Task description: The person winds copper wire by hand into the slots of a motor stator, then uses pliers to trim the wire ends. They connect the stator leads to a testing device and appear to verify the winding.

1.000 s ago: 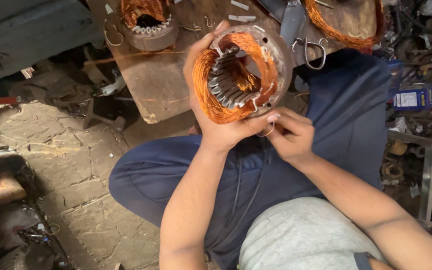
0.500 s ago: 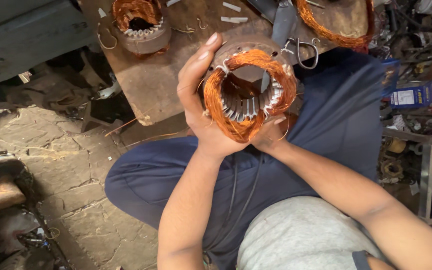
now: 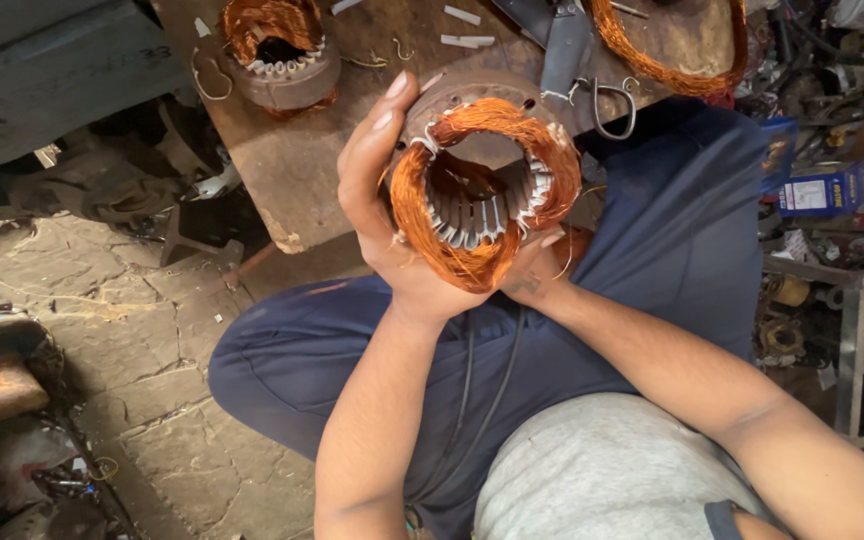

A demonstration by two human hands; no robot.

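On the far left of the wooden bench (image 3: 292, 170), well beyond the fingers, a second motor stator (image 3: 274, 55) sits with its copper winding facing up. Loose wire hooks lie around it.

The left hand (image 3: 384, 215) cradles the stator in hand (image 3: 482, 190) from the left side, lifted clear of the bench and tilted so its open bore faces the camera. Its fingers (image 3: 392, 100) are stretched nearly straight and pressed side by side along the rim of the steel housing, the palm under the orange copper coil (image 3: 432, 230). The slotted iron teeth show inside the ring.

The right hand (image 3: 542, 265) comes in from below and right, mostly hidden behind the coil. Only a fingertip shows at the lower right edge of the winding; whether those fingers pinch a wire end or simply prop the ring, I cannot tell.

Judging from this, the work in hand is dressing or checking the coil overhang. A next move would call for a steady left-hand hold and a careful touch on the fine wire.

Farther right, past both hands, a loose copper wire coil (image 3: 672, 60) lies on the bench beside a metal tool (image 3: 567, 45).
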